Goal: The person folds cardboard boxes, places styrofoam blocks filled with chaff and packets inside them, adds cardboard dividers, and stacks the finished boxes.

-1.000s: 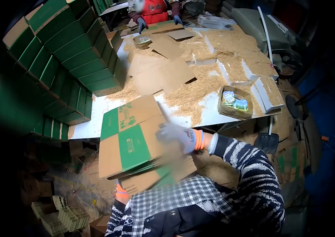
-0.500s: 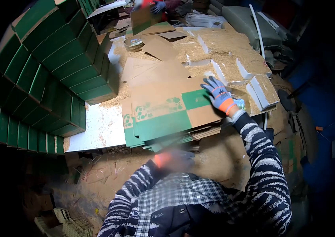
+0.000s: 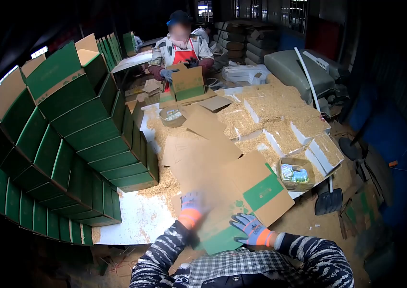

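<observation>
A flat cardboard box blank (image 3: 230, 233), brown with green printed panels, lies turned at an angle at the table's near side. My right hand (image 3: 251, 230), in a grey glove with an orange cuff, rests on its near part with the fingers spread. My left hand (image 3: 191, 205), gloved alike, is at the left side of the blank; motion smears its fingers, so I cannot see whether it grips the edge. More brown cardboard sheets (image 3: 206, 122) lie beyond, overlapping one another.
Tall stacks of green cardboard boxes (image 3: 93, 129) stand on the left. Shavings-covered white trays (image 3: 280, 120) fill the right, near an open carton of small packets (image 3: 286, 185). A round container (image 3: 172, 115) sits farther back. Across the table a co-worker (image 3: 182, 50) holds a box (image 3: 188, 84).
The view has tilted up, bringing the co-worker into sight. The blank has turned at an angle; my right hand has come to its near part, and my left hand is now at its left side.
</observation>
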The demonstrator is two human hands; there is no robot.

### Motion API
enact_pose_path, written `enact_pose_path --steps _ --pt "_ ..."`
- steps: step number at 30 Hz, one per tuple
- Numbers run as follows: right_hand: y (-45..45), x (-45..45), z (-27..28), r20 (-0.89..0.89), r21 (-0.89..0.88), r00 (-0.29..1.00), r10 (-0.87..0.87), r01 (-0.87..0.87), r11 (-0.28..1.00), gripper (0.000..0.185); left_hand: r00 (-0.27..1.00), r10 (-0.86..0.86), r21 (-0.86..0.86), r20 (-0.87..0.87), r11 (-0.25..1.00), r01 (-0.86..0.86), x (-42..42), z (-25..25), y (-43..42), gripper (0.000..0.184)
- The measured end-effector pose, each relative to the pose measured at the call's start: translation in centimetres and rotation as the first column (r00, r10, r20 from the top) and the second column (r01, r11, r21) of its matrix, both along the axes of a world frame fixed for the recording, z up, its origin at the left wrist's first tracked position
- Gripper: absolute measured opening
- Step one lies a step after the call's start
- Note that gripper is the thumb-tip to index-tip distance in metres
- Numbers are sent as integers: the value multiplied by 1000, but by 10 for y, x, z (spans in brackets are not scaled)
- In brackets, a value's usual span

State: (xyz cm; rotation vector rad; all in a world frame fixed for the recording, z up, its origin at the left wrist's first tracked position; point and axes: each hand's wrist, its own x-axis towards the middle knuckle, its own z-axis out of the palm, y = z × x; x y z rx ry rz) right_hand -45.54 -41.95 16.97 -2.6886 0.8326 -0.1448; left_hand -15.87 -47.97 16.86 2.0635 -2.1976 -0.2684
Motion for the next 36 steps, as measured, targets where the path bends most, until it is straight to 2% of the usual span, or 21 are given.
enact_pose_path --steps 1,3,4,5,9,11,14,15,17,19,22,23,25,26,27,29,31,32,33,35,36 --pt "-13 -3 12 40 -1 997 -68 68 998 76 1000 -24 54 13 998 23 5 16 -5 81" --pt "-44 -10 39 120 7 972 -200 201 980 76 974 -46 305 -223 946 114 22 72 -24 71" --pt "-61 -11 67 286 -142 932 -221 269 953 75 869 -101 163 -485 965 204 31 93 -29 58" --pt "-75 -14 103 448 -271 870 -208 354 895 75 885 -135 102 -446 974 200 32 122 -31 53" --pt "-115 -14 213 419 -569 878 -230 451 687 81 911 -399 -346 -107 874 342 15 237 -1 39" --pt "-136 -22 188 369 -565 909 -193 384 730 74 909 -407 -360 87 838 410 -1 223 -2 37" --pt "-153 -43 126 475 -552 879 -43 335 764 64 934 -353 -173 -49 924 340 -3 207 -6 41" --pt "-150 -46 127 484 -590 875 0 326 738 57 947 -287 -23 -141 958 287 -4 214 -5 44" --pt "-145 -55 127 573 -606 812 111 329 724 48 906 -266 32 -329 956 292 -6 219 -3 47" --pt "-155 -70 138 600 -541 770 217 191 819 41 940 -92 282 -328 940 190 -24 248 -4 45" --pt "-184 -96 177 715 -417 558 422 -145 897 18 953 -183 120 -241 969 216 -6 235 -18 37" --pt "-195 -101 186 757 -401 450 474 -253 881 14 921 85 251 -380 968 14 -13 247 -25 31" --pt "-208 -96 201 793 -168 430 433 -528 832 12 824 238 -6 -514 960 -281 -39 239 -40 27" --pt "-216 -83 192 696 -94 510 505 -633 769 15 788 49 -356 -614 874 -332 -56 207 -54 22" --pt "-224 -69 184 581 -3 573 578 -709 705 18 568 -155 -452 -808 782 -429 -97 199 -62 20" --pt "-217 -47 155 342 22 678 650 -697 716 23 849 -52 -486 -526 837 -250 -117 179 -61 23" --pt "-212 -46 160 677 -408 447 585 -433 803 30 966 -225 -415 -123 896 156 -140 193 -56 26" --pt "-210 -61 188 512 -238 744 429 -357 903 45 955 -294 -299 -28 914 273 -127 182 -51 28" --pt "-205 -72 203 496 -96 782 376 -381 919 50 938 -297 -139 -181 952 274 -112 160 -51 33" --pt "-196 -81 220 435 186 856 279 -388 902 60 941 -303 -95 -150 952 291 -112 157 -40 35" --pt "-184 -74 216 512 163 684 520 -671 723 70 952 -277 -136 -133 956 259 -120 159 -36 34"
